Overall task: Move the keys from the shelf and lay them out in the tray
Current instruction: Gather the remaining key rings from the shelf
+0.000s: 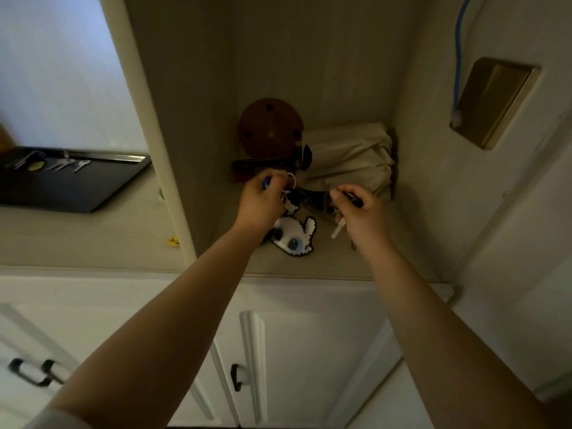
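Both my hands reach into a shelf niche [340, 261]. My left hand [263, 199] is closed on a key ring with a blue-headed key; a white and black pixel-style charm [295, 235] hangs from it onto the shelf. My right hand [360, 216] grips a dark-headed key bunch, and a silver key blade [337, 229] sticks out below the fingers. A tangle of dark keys and rings lies between the hands. The black tray [93, 193] sits on the counter to the left, with several keys [66, 165] laid along its far edge.
At the back of the niche stand a round brown wooden disc [270, 128], a dark flat object under it and a folded beige cloth bag [349, 156]. A blue cable [458, 57] and brass plate [495, 100] are on the right wall. White cabinet doors [294, 351] lie below.
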